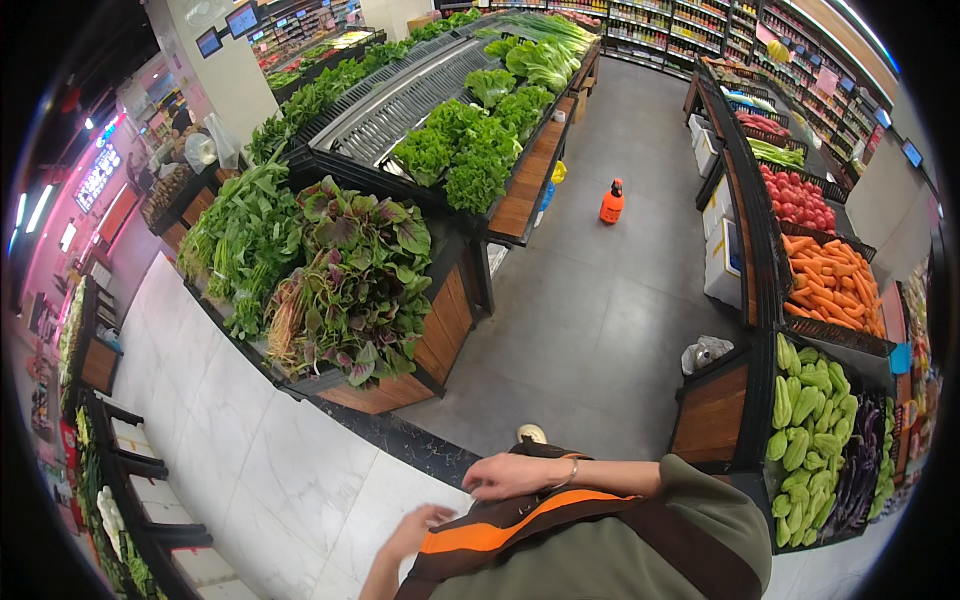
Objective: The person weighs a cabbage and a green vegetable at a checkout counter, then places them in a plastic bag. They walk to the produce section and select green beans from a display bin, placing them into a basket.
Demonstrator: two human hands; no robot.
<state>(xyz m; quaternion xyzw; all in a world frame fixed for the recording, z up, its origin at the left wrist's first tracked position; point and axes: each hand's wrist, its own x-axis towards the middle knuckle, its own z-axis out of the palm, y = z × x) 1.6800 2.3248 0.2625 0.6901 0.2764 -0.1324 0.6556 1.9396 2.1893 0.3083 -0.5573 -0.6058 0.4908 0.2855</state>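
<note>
My right hand [504, 477], with a bracelet at its wrist, rests across the front of my dark apron [540, 510] with an orange stripe. Its fingers are loosely bent and I cannot tell whether they touch the cloth. My left hand [424, 525] is just to the lower left, slightly blurred, with nothing visible in it. Ahead of my hands, red-green amaranth bunches [360, 285] lie on a wood-sided display stand [442, 330], with leafy greens [240, 232] beside them. An orange spray bottle [612, 202] stands upright on the grey floor farther ahead.
Lettuce [480, 157] fills part of a slatted shelf. On the right, a stand holds carrots [832, 281], chayote-like green gourds [810, 427] and purple eggplants [862, 450]. A plastic bag [706, 352] sits on its near corner. Grey aisle floor [570, 322] lies between the stands.
</note>
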